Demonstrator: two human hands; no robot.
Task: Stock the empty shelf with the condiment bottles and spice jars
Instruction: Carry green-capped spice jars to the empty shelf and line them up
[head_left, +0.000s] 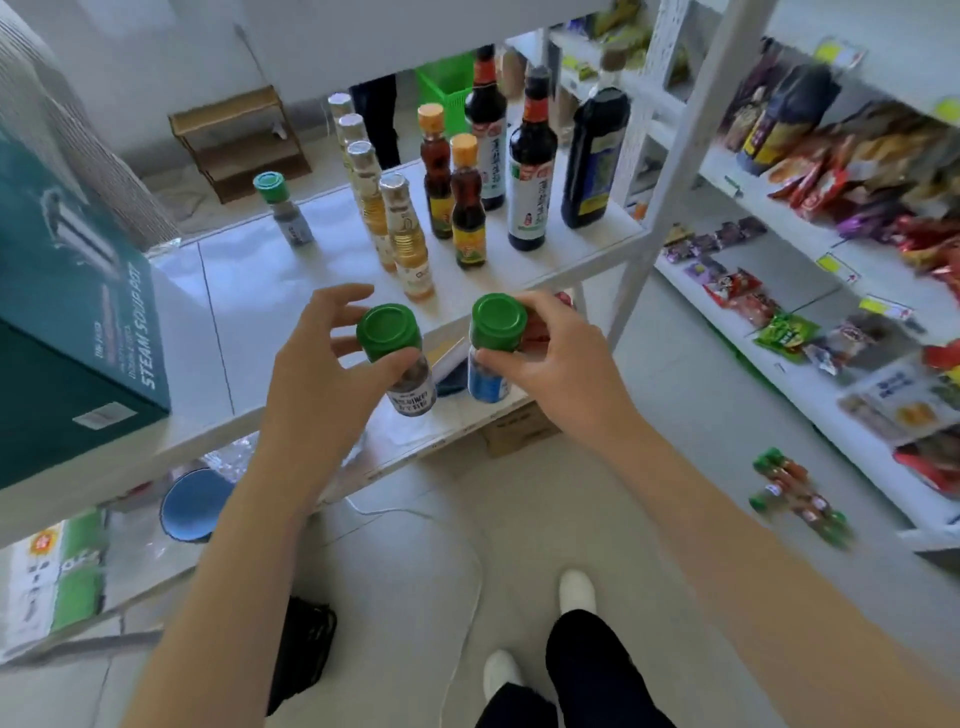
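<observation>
Head view: at frame centre the left hand (311, 374) pinches a cylindrical grey-labelled jar (411, 388) under its round green plastic cap (387, 332); the right hand (550, 358) grips a blue-labelled jar (487, 383) likewise. Above them, glass bottles (531, 171) stand on the smooth white shelf (576, 244).

A teal box (78, 322) printed STEAM SOUP POT sits at the left. Far behind it a small wooden rack (239, 140) stands against the wall, with a green plastic basket (447, 88) further right. On the right a white rack (769, 270) runs along the aisle, its tiers filled with snack packets (810, 182) in red, purple and green. Low down are a brown cardboard box (519, 431), a round blue tub (195, 504) and a green-and-white carton (57, 566), while a white cable (467, 561) loops across the pale tiled floor (405, 571) beside a black bag (306, 649).
</observation>
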